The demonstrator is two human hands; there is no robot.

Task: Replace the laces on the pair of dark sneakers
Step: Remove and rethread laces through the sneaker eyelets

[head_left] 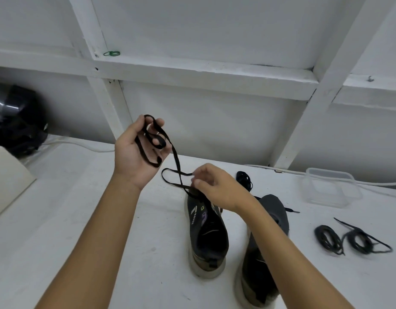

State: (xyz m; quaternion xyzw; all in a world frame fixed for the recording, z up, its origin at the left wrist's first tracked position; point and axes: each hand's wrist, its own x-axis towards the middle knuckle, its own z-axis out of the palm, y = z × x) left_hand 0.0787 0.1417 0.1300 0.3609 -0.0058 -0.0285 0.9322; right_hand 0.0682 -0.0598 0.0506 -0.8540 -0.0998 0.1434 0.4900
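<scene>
Black flat lace (174, 157), limp and light: my left grip (140, 150) holds its loops, right grip (211, 186) pinches it near the shoe (207, 233).

Bright even light, soft shadows; edges warped

A clear plastic container (330, 187) sits at the table's far right; green rubber bands (111, 53) lie on the white ledge (192, 70).
</scene>
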